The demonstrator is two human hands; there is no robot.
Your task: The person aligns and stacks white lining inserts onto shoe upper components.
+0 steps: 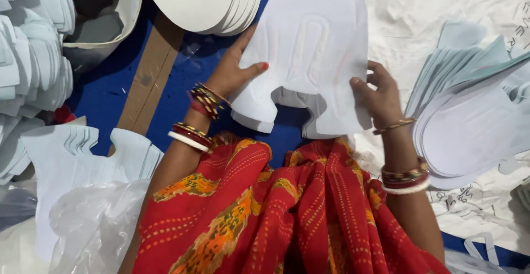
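Observation:
A small stack of white winged pads (312, 47) is held up in front of me with both hands. My left hand (234, 69) grips its left edge, thumb on top. My right hand (380, 93) pinches its right lower edge. Both wrists carry red and gold bangles. The stack hovers over a blue surface (182, 80), above red patterned cloth (276, 207) on my lap.
Fanned piles of white pads lie at right (469, 119), top centre (212, 0), along the left edge (33, 58) and lower left (77, 158). A clear plastic bag (94, 224) sits at lower left. A brown strip (152, 72) crosses the blue surface. White printed sacking (441, 3) covers the right side.

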